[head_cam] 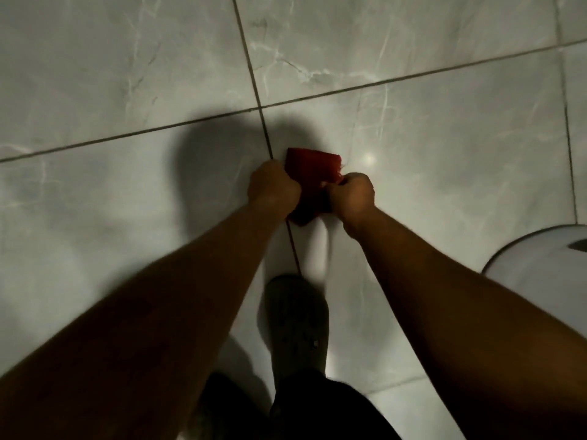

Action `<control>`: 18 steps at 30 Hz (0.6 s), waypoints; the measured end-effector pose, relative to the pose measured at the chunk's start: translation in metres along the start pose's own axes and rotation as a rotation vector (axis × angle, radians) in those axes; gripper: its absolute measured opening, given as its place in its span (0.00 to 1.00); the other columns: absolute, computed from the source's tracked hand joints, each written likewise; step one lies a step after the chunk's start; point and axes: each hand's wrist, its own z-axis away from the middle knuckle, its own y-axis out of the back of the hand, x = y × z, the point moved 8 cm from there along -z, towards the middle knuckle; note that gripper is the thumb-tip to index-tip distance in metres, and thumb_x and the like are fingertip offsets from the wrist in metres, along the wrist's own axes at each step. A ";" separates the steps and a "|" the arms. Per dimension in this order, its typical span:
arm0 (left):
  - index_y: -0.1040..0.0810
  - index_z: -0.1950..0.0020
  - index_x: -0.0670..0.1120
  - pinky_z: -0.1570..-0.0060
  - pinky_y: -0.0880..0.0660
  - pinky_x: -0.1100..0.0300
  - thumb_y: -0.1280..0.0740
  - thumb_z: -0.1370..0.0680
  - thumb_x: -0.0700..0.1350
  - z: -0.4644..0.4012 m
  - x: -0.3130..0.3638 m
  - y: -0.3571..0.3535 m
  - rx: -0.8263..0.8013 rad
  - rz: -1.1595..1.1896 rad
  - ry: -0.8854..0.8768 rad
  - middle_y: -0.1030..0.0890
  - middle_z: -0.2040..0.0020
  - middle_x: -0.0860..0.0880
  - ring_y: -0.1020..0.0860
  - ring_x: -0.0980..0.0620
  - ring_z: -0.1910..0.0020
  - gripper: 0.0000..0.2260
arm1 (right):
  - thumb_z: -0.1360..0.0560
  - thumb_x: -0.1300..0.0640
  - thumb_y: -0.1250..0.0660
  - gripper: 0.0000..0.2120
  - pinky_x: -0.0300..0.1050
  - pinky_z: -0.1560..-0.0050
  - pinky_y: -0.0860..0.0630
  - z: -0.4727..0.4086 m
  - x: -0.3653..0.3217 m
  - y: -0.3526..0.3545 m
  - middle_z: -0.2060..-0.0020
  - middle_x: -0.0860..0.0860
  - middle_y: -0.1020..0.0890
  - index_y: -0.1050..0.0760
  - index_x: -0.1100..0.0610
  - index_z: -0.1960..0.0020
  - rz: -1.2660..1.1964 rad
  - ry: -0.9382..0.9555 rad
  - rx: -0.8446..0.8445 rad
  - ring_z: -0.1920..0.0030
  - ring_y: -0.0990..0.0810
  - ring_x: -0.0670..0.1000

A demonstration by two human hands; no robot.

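A small red cloth hangs in the air between my two hands, over the grey tiled floor. My left hand grips its left edge with curled fingers. At the cloth's right edge, my right hand is curled round it too. A thin red thread dangles from the cloth's lower corner toward my foot. The middle of the cloth shows; its lower part is hidden behind my hands.
My foot in a grey clog stands on the tiles below the cloth. A white rounded object sits at the right edge. Dark grout lines cross the floor, and my arms' shadow falls left of the cloth.
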 end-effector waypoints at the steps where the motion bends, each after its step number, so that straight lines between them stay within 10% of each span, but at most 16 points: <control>1: 0.20 0.44 0.38 0.52 0.20 0.52 0.31 0.26 0.40 0.008 0.001 0.006 -0.031 0.042 0.017 0.17 0.46 0.38 0.18 0.41 0.49 0.12 | 0.27 0.58 0.31 0.09 0.57 0.48 0.19 0.010 -0.003 0.006 0.56 0.61 0.16 0.22 0.65 0.56 -0.071 -0.013 -0.036 0.54 0.17 0.61; 5: 0.20 0.48 0.40 0.59 0.24 0.59 0.30 0.26 0.40 0.090 0.037 0.044 -0.121 0.184 -0.060 0.19 0.55 0.44 0.21 0.50 0.59 0.08 | 0.25 0.57 0.32 0.07 0.40 0.65 0.19 0.087 -0.024 0.063 0.65 0.53 0.20 0.24 0.58 0.60 -0.260 -0.039 -0.067 0.67 0.19 0.49; 11: 0.26 0.36 0.44 0.41 0.22 0.42 0.35 0.22 0.39 0.256 0.160 0.055 -0.286 0.153 -0.187 0.21 0.38 0.42 0.21 0.41 0.42 0.14 | 0.24 0.57 0.34 0.03 0.58 0.51 0.18 0.230 -0.037 0.229 0.58 0.57 0.17 0.24 0.52 0.57 -0.530 -0.063 0.078 0.56 0.16 0.58; 18: 0.24 0.37 0.41 0.40 0.22 0.47 0.38 0.22 0.39 0.423 0.312 -0.045 -0.474 -0.040 -0.618 0.19 0.42 0.40 0.20 0.42 0.44 0.14 | 0.22 0.60 0.36 0.05 0.52 0.62 0.17 0.324 0.053 0.413 0.58 0.62 0.17 0.23 0.58 0.55 -0.878 -0.155 0.483 0.61 0.17 0.60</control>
